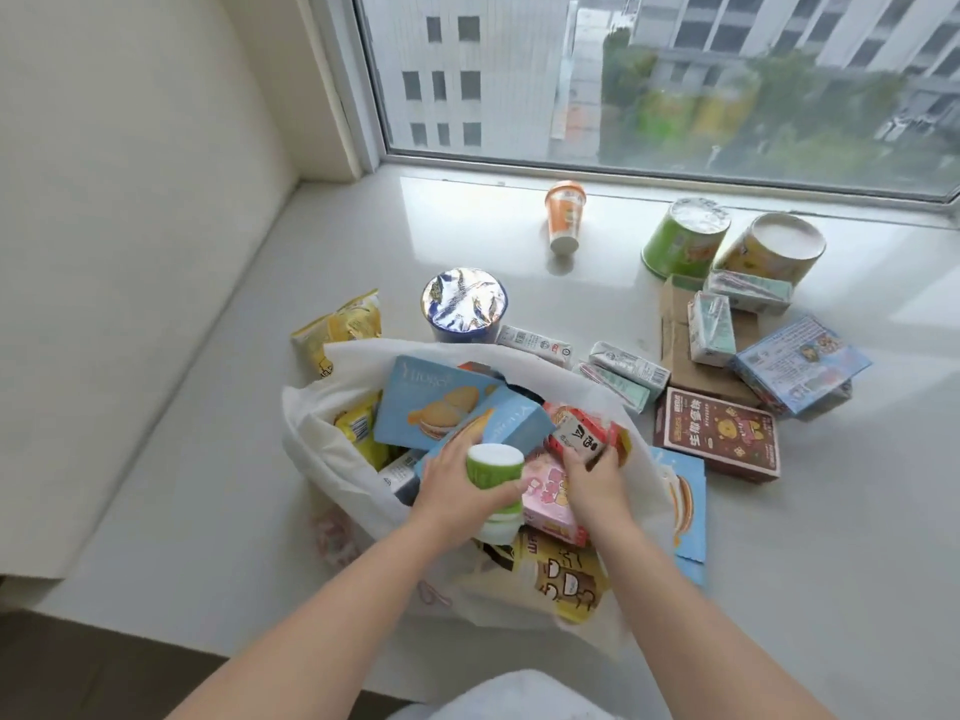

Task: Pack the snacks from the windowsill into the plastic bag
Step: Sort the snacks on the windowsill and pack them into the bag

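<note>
You are working on a smooth, glossy white windowsill (311,283) that mirrors the window light. The plastic bag (311,449) looks thin, matt and softly creased. The blue cup (464,306) beside it has a crinkled, shiny foil lid. Your blue biscuit boxes (431,402) are smooth printed cardboard with a slight sheen; the flattened brown carton (675,350) is plain, matt cardboard. The yellow snack packet (340,327) is glossy film. The green tub (684,236) looks like coated paper under a dull film lid.
</note>
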The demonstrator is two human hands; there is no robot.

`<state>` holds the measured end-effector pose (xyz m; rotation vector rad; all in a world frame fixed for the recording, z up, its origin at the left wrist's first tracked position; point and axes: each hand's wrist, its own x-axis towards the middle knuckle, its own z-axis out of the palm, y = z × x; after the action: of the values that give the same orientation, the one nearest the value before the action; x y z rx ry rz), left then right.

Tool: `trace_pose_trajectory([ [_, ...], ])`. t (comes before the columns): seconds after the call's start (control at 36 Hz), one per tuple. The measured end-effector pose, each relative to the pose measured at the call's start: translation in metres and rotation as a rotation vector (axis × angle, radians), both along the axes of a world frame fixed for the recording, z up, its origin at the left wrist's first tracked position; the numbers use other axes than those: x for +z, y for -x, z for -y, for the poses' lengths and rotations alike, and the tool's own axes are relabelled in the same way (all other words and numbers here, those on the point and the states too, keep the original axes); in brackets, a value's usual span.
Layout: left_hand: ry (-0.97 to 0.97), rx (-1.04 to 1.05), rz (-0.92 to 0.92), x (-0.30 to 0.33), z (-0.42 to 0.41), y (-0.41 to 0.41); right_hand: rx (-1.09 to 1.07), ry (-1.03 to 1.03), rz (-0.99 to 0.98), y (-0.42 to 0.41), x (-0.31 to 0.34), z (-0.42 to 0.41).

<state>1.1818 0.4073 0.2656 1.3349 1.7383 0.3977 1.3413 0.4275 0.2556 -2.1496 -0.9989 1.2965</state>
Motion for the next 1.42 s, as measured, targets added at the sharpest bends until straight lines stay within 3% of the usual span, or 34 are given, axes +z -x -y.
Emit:
trace_pose_trajectory([
  [0.08,-0.021,-0.043,-0.045,-0.004,-0.008,-0.003,0.115,0.075,0.069,0.004,-0.005,0.001],
  [0.17,-0.095,-0.119,-0.203,-0.002,-0.017,-0.012,0.244,0.111,0.179,0.008,-0.006,0.008],
  [0.42,-0.161,-0.105,-0.424,-0.013,-0.024,-0.041,0.595,0.137,0.406,-0.007,-0.003,0.024],
  [0.58,-0.101,-0.295,-0.525,-0.021,-0.016,-0.053,0.539,-0.026,0.557,-0.028,0.013,0.039],
  [0.69,-0.064,-0.343,-0.589,-0.014,-0.014,-0.056,0.445,-0.173,0.488,-0.058,0.018,0.035],
  [0.86,-0.36,-0.329,-0.5,0.012,-0.04,-0.1,0.231,-0.263,0.395,-0.095,0.016,0.014],
  [0.97,-0.439,-0.256,-0.456,0.021,-0.086,-0.122,0.263,-0.194,0.359,-0.117,0.01,-0.01],
  [1.11,-0.295,-0.171,-0.467,0.014,-0.157,-0.121,0.521,0.017,0.35,-0.138,-0.009,-0.044],
  [1.28,-0.136,-0.432,-0.628,-0.011,-0.206,-0.117,0.607,0.036,0.413,-0.142,-0.036,-0.087],
  [1.42,0.055,-0.569,-0.677,-0.044,-0.23,-0.109,0.747,-0.077,0.627,-0.131,-0.06,-0.117],
])
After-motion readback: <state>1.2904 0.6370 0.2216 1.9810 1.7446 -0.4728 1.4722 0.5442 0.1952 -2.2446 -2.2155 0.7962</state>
